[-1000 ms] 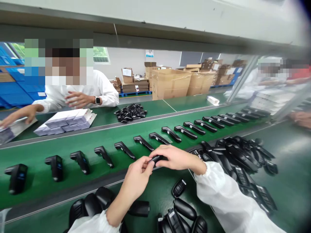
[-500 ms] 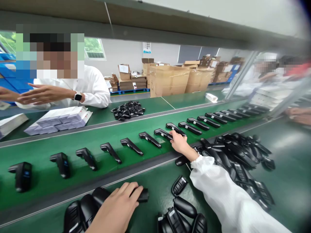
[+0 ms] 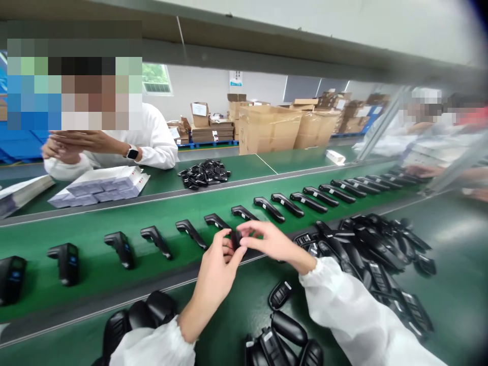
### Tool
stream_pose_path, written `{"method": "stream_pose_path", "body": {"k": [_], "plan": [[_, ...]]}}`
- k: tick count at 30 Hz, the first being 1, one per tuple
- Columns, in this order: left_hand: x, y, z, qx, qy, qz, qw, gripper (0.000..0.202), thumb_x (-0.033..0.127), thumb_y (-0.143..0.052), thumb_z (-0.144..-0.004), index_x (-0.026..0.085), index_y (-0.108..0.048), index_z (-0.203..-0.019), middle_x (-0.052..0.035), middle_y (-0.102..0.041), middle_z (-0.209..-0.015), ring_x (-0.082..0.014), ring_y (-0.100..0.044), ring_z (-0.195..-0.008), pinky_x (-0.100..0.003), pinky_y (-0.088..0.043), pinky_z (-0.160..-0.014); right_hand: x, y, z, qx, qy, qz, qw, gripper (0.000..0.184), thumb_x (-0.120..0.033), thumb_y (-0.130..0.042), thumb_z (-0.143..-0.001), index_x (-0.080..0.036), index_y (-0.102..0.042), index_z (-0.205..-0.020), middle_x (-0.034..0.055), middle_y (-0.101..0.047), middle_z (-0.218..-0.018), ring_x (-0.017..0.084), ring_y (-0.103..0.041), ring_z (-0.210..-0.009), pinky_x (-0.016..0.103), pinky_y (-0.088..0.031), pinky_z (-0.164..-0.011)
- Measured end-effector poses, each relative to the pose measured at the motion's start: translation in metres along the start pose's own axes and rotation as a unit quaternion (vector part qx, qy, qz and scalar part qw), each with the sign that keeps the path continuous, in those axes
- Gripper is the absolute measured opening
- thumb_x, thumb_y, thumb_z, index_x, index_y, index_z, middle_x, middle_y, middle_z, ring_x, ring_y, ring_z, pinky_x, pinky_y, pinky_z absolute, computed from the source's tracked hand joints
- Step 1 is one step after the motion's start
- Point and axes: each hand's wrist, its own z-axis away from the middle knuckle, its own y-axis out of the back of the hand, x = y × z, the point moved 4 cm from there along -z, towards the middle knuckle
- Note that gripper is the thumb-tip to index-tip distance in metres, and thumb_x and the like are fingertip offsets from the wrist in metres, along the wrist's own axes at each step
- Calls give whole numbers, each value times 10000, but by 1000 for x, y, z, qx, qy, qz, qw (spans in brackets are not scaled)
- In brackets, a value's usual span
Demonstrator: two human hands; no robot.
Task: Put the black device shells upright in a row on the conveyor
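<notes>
Between the fingertips of my left hand (image 3: 219, 267) and my right hand (image 3: 269, 241) is a small black plastic part (image 3: 236, 239), mostly covered by the fingers. Both hands are pinched around it, at the near edge of the green conveyor belt (image 3: 95, 218). Just beyond them runs a row of black pistol-shaped handheld devices (image 3: 269, 209), lying on the belt. Nearest my left hand is one such device (image 3: 216, 221), partly hidden by the fingers. A ribbed black cover (image 3: 280, 295) lies on the bench below my right wrist.
Heaps of black covers lie at right (image 3: 373, 249), at front (image 3: 282, 345) and at left (image 3: 141, 315). Across the belt, a person in white (image 3: 156, 134) sits behind stacked white boxes (image 3: 102, 183) and a small black pile (image 3: 206, 174). A shelf (image 3: 244, 48) hangs overhead.
My right hand has drawn back from a device on the belt. My left hand has risen from the bench with a black part, and both hands meet at it. The belt's devices have shifted left.
</notes>
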Motion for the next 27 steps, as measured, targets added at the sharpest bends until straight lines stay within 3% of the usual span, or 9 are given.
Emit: {"method": "stream_pose_path", "body": {"k": [2, 5, 9, 12, 17, 20, 23, 25, 27], "plan": [[3, 6, 3, -11, -30, -48, 998, 538, 487, -550, -889, 192, -434, -1323, -76, -647, -1034, -221, -673, -868, -366, -587, -768, -16, -15, 3, -45, 5, -124, 991, 303, -449, -594, -922, -215, -699, -1084, 34, -710, -1012, 202, -641, -919, 322, -500, -819], [-9, 41, 23, -56, -67, -238, 967, 658, 536, -524, -888, 201, -390, -1439, -144, -594, -1290, -304, -617, -1119, -465, -539, -926, -7, -9, 1, -21, -33, -149, 988, 267, -419, -593, -919, -207, -720, -1019, 27, -717, -986, 203, -644, -905, 336, -494, -844], [-55, 107, 64, -122, -36, -478, 869, 589, 470, -466, -881, 266, -489, -1434, -120, -508, -1449, -396, -450, -1329, -545, -524, -933, 45, 29, -7, 54, -96, 47, 993, 269, -304, -555, -926, -227, -714, -1130, 60, -695, -1153, 230, -623, -1071, 384, -435, -999], [-79, 127, 82, -143, -27, -520, 841, 512, 392, -395, -894, 257, -596, -1345, -113, -550, -1415, -377, -511, -1282, -551, -518, -947, 76, 40, -8, 55, -113, 199, 972, 337, -221, -484, -948, -202, -670, -1228, 100, -668, -1205, 235, -615, -1096, 369, -426, -1015], [-63, 111, 73, -130, -58, -468, 872, 407, 343, -386, -895, 242, -729, -1090, -94, -693, -1150, -328, -616, -1097, -512, -498, -970, 91, 30, -12, 26, -119, 394, 911, 352, -195, -418, -989, -109, -583, -1287, 163, -679, -1110, 283, -592, -1075, 375, -430, -957], [-41, 99, 54, -97, -59, -362, 925, 374, 445, -406, -922, 276, -720, -1036, -68, -678, -1114, -315, -599, -1086, -485, -482, -971, 93, 28, -18, 31, -136, 415, 899, 317, -242, -402, -1007, -73, -641, -1128, 205, -665, -1045, 309, -578, -1036, 414, -406, -965], [-28, 81, 32, -82, 14, -177, 981, 382, 552, -465, -905, 278, -700, -1030, -53, -654, -1105, -277, -629, -1005, -403, -537, -868, 85, 32, -20, 67, -156, 426, 889, 320, -283, -420, -1007, -83, -636, -1133, 238, -628, -1139, 361, -516, -1132, 484, -399, -961], [-21, 65, 19, -67, 62, -42, 995, 381, 562, -542, -864, 252, -682, -1036, -48, -658, -1065, -250, -655, -919, -357, -558, -795, 68, 34, -17, 109, -147, 386, 904, 312, -307, -430, -1008, -117, -644, -1131, 222, -608, -1206, 363, -490, -1177, 504, -401, -964], [-10, 50, 11, -43, 63, 39, 996, 348, 521, -611, -837, 237, -657, -1032, -33, -668, -1011, -228, -665, -866, -332, -550, -776, 43, 30, -12, 97, -112, 245, 958, 319, -356, -425, -1014, -161, -664, -1097, 160, -645, -1161, 303, -554, -1111, 454, -439, -946]]}}
